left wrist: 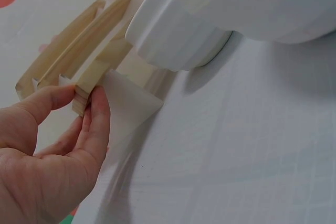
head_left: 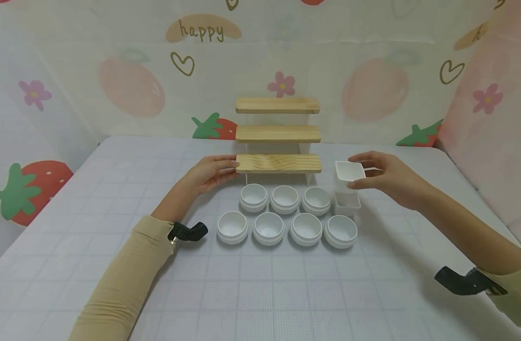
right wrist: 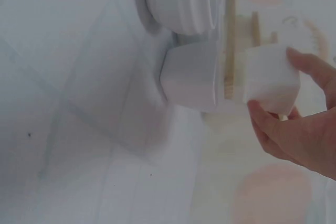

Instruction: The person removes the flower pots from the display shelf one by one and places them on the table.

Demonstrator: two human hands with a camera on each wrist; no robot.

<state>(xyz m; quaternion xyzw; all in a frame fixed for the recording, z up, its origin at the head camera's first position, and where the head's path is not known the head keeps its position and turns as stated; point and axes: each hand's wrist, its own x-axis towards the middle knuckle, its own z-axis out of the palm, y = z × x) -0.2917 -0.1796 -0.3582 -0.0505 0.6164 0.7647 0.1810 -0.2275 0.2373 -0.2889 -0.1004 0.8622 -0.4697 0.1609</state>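
My left hand [head_left: 211, 174] pinches the left end of the lowest board of a three-tier wooden shelf [head_left: 279, 164], thumb on one face and fingers on the other in the left wrist view. In my right hand [head_left: 390, 180] is a square white pot [head_left: 350, 171], gripped by its sides between thumb and fingers. It is raised, overlapping a second square white pot [head_left: 347, 203] that stands on the table. The right wrist view shows a gap between the held pot [right wrist: 273, 77] and the standing pot [right wrist: 190, 76].
Several round white pots stand in two rows before the shelf, among them a front-row pot [head_left: 232, 228] and a back-row pot [head_left: 284, 199]. A pale checked cloth [head_left: 252, 293] covers the table. Behind it hangs a printed backdrop [head_left: 260, 57] with strawberries and flowers.
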